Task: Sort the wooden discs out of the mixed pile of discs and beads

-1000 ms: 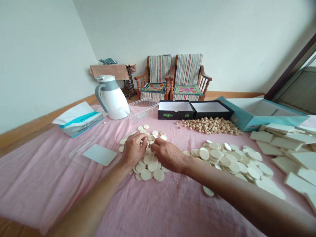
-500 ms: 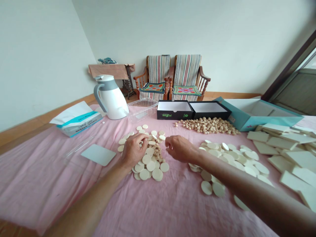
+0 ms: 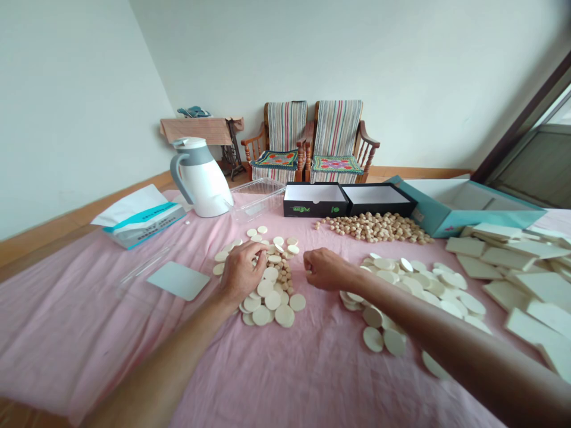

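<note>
My left hand [image 3: 242, 268] rests over the left side of a pile of round pale wooden discs [image 3: 272, 299], its fingers curled in and pressed together. Whatever its fingertips hold is hidden against the discs. Small wooden beads [image 3: 284, 273] lie among these discs, just right of that hand. My right hand [image 3: 325, 268] is closed, a short way right of the beads and above the cloth; what is in its fingers, if anything, does not show. Beneath and beyond my right forearm spreads a larger heap of wooden discs [image 3: 395, 343].
Larger wooden balls [image 3: 379, 227] lie before two black boxes [image 3: 316, 208]. Square wooden boards [image 3: 508, 259] and a light-blue box [image 3: 473, 217] are at right. A white jug [image 3: 206, 184], a clear plastic tray [image 3: 255, 199], a tissue pack [image 3: 140, 223] and a white card [image 3: 178, 280] sit left.
My right hand has drawn slightly to the right, away from the beads, and stays closed. My left hand has hardly moved.
</note>
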Demonstrator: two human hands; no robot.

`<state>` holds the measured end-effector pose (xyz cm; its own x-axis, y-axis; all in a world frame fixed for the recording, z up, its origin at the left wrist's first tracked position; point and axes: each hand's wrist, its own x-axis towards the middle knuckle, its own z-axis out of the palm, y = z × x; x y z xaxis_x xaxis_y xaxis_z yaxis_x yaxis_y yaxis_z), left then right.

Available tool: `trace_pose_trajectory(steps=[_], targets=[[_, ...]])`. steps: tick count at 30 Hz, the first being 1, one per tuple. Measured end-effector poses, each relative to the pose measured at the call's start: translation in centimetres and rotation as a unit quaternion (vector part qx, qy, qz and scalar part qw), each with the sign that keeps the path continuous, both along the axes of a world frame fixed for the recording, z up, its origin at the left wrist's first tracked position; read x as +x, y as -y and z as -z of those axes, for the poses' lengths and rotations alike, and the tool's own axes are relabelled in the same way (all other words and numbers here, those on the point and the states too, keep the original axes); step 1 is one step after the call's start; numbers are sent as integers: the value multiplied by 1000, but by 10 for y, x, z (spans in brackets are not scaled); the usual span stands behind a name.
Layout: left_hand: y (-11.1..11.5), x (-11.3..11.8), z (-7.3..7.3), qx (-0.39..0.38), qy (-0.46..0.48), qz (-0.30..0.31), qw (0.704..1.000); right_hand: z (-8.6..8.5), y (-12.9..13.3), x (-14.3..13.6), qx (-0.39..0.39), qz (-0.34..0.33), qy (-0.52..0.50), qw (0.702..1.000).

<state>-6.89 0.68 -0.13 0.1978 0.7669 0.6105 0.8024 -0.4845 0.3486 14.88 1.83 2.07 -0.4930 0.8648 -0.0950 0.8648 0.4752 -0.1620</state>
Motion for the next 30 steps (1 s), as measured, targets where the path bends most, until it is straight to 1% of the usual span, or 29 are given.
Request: trace_pose_trajectory(steps=[5,7,8,9,10,12,14,15,17,21,26,28,30], targets=[[-1,0,0,2,-2,3,1000,-11,-30,25,58,91,29,994],[-1,0,0,5,-1,5,1000,-14,-34,27,95,122,24,988],[-1,0,0,6,-1,6,1000,-14,-33,25,109,121,13,987],[0,0,-1,6,-1,7,1000,-13,-30,21,115,105,-4,988],[0,0,-1,5,-2,8,1000,-10,-26,17,112,71,-26,991],[0,0,-1,6,-4,7,1000,-4,-16,5,91,-26,-76,993],[0,1,-1,6,-5,4,1000,4,-6,-8,74,-109,-111,985],[0,1,-2,5,-4,3,1000,8,-3,-13,73,-132,-121,981],[0,1,-2,2,-1,1,1000,14,2,-21,76,-147,-120,979],[-1,0,-1,-4,-2,1,1000,19,6,-27,72,-125,-98,985],[0,-1,0,-10,-4,-1,1000,18,4,-20,57,-99,-92,989],[0,0,-1,-10,-4,-2,1000,15,-4,-12,54,-62,-71,994],[0,0,-1,-11,-6,-2,1000,10,-16,-2,65,-11,-49,997]])
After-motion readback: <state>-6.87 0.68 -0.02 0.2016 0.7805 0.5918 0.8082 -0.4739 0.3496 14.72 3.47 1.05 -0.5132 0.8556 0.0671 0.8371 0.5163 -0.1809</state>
